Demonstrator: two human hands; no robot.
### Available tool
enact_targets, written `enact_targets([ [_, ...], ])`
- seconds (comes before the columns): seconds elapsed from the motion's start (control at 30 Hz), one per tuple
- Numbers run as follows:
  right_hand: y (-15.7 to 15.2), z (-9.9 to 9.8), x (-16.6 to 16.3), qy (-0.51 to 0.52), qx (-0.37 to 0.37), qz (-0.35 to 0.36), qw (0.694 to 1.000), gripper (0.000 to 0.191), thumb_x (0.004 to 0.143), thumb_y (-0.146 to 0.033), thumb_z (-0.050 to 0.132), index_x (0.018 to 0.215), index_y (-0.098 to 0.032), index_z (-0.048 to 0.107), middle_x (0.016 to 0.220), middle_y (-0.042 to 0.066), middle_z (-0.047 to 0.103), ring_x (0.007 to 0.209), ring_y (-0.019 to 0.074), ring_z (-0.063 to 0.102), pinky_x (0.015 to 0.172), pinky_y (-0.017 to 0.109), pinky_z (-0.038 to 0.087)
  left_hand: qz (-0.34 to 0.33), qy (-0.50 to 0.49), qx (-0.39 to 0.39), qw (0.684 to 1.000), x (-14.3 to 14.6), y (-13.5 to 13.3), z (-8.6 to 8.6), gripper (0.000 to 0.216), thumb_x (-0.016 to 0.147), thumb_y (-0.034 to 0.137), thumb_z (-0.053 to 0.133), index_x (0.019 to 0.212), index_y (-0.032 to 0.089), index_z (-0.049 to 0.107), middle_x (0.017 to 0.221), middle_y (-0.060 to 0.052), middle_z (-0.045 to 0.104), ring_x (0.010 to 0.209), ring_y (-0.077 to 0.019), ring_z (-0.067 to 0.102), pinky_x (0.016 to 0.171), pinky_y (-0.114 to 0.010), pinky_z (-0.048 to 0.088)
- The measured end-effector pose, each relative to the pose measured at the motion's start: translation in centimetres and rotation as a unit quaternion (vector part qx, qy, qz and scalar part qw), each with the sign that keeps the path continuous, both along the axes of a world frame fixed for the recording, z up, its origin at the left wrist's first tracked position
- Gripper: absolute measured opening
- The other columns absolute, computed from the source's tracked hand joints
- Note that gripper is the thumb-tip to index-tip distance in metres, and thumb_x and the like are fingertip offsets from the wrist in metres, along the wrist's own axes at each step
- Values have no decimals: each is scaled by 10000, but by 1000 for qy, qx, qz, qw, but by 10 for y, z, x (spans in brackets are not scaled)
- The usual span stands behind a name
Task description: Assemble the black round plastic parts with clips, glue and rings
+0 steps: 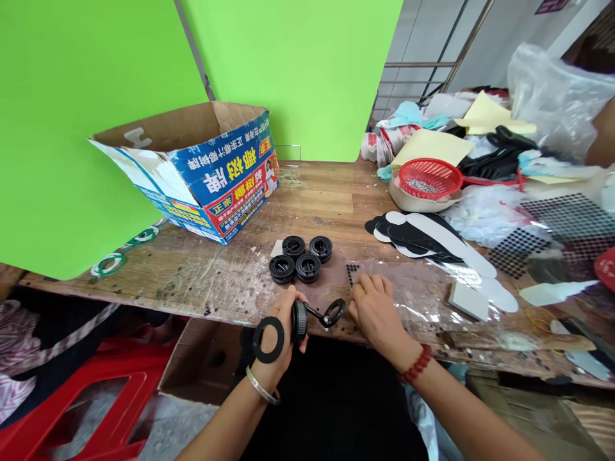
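Note:
My left hand (282, 320) is closed around a black round part with a ribbed edge (299, 321). A short arm with a small black ring (335, 312) sticks out of it to the right. A flat black ring (268, 340) hangs by my left wrist. My right hand (377, 310) rests at the table's front, fingers curled down at a small patch of black dots (353, 270) on a clear sheet. Its fingertips are partly hidden, so what they hold cannot be made out. Several black round pieces (308, 267) stand grouped just beyond my left hand.
A blue printed cardboard box (230, 173) stands at the back left before green panels (293, 70). To the right lie black and white insole-shaped pieces (432, 237), a white block (468, 301), a red basket (430, 169) and a wooden-handled tool (514, 340).

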State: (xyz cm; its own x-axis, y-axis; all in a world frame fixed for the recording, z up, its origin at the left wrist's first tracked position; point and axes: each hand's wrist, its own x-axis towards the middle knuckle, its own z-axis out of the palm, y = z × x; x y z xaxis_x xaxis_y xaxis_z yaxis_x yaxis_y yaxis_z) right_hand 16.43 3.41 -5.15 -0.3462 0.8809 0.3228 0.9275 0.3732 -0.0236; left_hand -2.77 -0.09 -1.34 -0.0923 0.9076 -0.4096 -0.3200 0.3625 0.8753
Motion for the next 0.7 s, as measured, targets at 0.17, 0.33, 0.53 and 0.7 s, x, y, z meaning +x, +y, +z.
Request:
enact_targets([
  [0.17, -22, 11, -10, 235, 86, 29, 968, 128, 838, -96, 559, 764, -200, 545, 935, 63, 566, 931, 225, 504, 863, 393, 402, 49, 44, 51, 997, -1, -3, -2, 442, 783, 642, 581, 751, 202, 554, 450, 84, 401, 323, -80, 367, 264, -168, 318],
  [0.33, -42, 29, -38, 336, 71, 66, 937, 151, 818, -73, 561, 786, -220, 550, 976, 52, 560, 1000, 229, 522, 892, 410, 423, 48, 92, 76, 992, 3, -6, -2, 403, 824, 597, 547, 745, 202, 563, 476, 82, 399, 326, -75, 364, 256, -157, 316],
  [0.53, -45, 25, -52, 326, 54, 34, 943, 158, 819, -68, 547, 762, -215, 562, 999, 70, 579, 1041, 252, 524, 926, 462, 418, 38, 100, 78, 991, 6, -11, 8, 353, 810, 555, 594, 745, 208, 579, 507, 73, 412, 350, -82, 380, 274, -167, 329],
  [0.7, -47, 26, -51, 312, 27, 29, 949, 153, 826, -79, 569, 742, -206, 574, 1003, 76, 605, 1037, 264, 533, 904, 476, 429, 23, 110, 80, 990, 4, -14, 14, 344, 802, 536, 608, 704, 208, 574, 539, 54, 446, 397, -92, 411, 297, -177, 322],
])
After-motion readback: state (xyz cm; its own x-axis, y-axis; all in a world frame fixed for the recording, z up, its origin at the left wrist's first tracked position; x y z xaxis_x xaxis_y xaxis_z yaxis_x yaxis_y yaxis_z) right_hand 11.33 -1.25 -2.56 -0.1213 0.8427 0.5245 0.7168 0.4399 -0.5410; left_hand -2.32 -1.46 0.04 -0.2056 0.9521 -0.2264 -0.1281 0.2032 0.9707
